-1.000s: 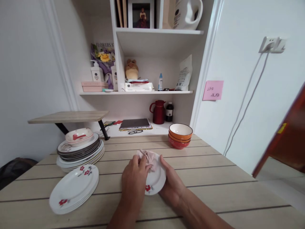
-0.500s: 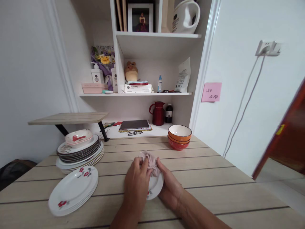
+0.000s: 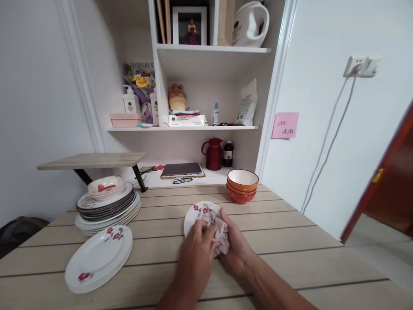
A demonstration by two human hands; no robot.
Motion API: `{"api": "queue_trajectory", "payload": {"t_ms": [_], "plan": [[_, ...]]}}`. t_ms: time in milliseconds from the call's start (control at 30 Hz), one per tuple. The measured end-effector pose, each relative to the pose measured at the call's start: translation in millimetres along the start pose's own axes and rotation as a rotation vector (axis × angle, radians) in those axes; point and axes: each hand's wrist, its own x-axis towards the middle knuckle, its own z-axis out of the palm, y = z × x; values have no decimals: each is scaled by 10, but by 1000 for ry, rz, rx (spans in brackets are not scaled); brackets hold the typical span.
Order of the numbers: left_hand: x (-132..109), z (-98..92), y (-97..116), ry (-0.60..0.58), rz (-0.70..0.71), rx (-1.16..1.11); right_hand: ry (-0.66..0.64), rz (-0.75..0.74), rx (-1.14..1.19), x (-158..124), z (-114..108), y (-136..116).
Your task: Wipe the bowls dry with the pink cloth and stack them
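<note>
My left hand (image 3: 199, 241) is closed on a crumpled pinkish-grey cloth (image 3: 220, 232), pressing it against the face of a small white plate (image 3: 190, 218) with red flowers. From the right side, my right hand (image 3: 237, 245) grips that plate by its edge, thumb on top; its other fingers are mostly hidden below. The cloth covers the plate's right part. To the left lies a stack of white oval plates (image 3: 97, 256) with the same red flowers.
Behind the oval plates stands a taller stack of dark-rimmed plates (image 3: 106, 204), topped by a patterned bowl (image 3: 107, 188). Orange and red bowls (image 3: 242, 187) are stacked at the back right. A small raised shelf (image 3: 93, 160), a laptop (image 3: 181, 169) and a red jug (image 3: 214, 154) are farther back.
My left hand and the cloth have moved right and down across the plate, from its far part to its right side. The plate's flowered far edge now shows.
</note>
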Motion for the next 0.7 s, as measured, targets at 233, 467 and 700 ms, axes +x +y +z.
{"api": "queue_trajectory", "payload": {"t_ms": [233, 467, 700], "plan": [[96, -140, -143, 129, -180, 258, -56, 12, 10, 15, 39, 166], [36, -82, -95, 0, -141, 180, -38, -62, 70, 53, -45, -83], [22, 25, -14, 69, -27, 70, -28, 17, -2, -5, 5, 15]]}}
